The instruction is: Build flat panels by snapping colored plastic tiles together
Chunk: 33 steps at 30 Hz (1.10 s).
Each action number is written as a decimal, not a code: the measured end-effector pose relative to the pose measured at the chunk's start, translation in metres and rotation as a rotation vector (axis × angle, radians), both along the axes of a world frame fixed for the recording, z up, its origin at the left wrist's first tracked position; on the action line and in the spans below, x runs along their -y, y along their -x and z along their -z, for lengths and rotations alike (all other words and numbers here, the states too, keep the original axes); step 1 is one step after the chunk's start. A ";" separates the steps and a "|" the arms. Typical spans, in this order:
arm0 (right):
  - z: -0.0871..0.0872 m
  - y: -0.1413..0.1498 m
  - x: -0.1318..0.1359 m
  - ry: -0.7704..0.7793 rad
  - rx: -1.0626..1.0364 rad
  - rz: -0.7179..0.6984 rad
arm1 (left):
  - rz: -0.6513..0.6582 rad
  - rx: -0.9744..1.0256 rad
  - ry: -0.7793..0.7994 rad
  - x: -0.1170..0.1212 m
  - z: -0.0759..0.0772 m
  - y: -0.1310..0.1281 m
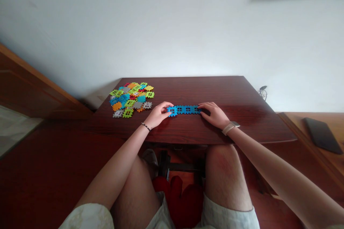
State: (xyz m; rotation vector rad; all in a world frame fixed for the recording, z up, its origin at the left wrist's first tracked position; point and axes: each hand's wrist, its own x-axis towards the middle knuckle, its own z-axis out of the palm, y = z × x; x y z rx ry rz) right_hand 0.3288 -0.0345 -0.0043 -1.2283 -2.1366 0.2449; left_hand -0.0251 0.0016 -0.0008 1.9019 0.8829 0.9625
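A row of several blue interlocking tiles (188, 109) with window-like cut-outs lies across the middle of the dark wooden table (199, 91). My left hand (158, 113) pinches the leftmost blue tile (172, 111), which looks slightly raised or tilted against the row. At the other end, my right hand (215, 115) has thumb and fingers closed around the edge of the last tile. To the left of my left hand lies a loose pile of interlocking tiles (130, 102) in green, orange, blue, grey, yellow and red.
The table's front edge runs just above my knees, and a white wall (172, 35) rises behind it. On a wooden surface at the right lies a dark flat object (322, 135). A cable (263, 93) hangs by the table's right side.
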 end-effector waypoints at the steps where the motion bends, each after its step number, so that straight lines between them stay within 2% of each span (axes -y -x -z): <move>1: 0.000 0.000 0.000 0.001 -0.003 0.000 | 0.009 -0.016 -0.019 0.001 0.001 -0.001; 8: 0.000 0.001 0.001 -0.003 0.007 0.006 | -0.024 -0.172 -0.111 0.006 0.006 -0.009; 13: 0.000 0.001 0.001 -0.007 0.011 0.006 | -0.015 -0.293 -0.233 0.010 0.001 -0.011; 20: 0.000 0.000 0.001 -0.009 0.012 0.004 | -0.017 -0.364 -0.385 0.013 -0.005 -0.010; 25: -0.001 0.001 0.001 0.000 -0.002 0.000 | -0.030 -0.411 -0.428 0.015 -0.006 -0.010; 33: 0.000 0.000 0.000 -0.004 0.006 0.000 | 0.020 -0.456 -0.469 0.023 -0.006 -0.015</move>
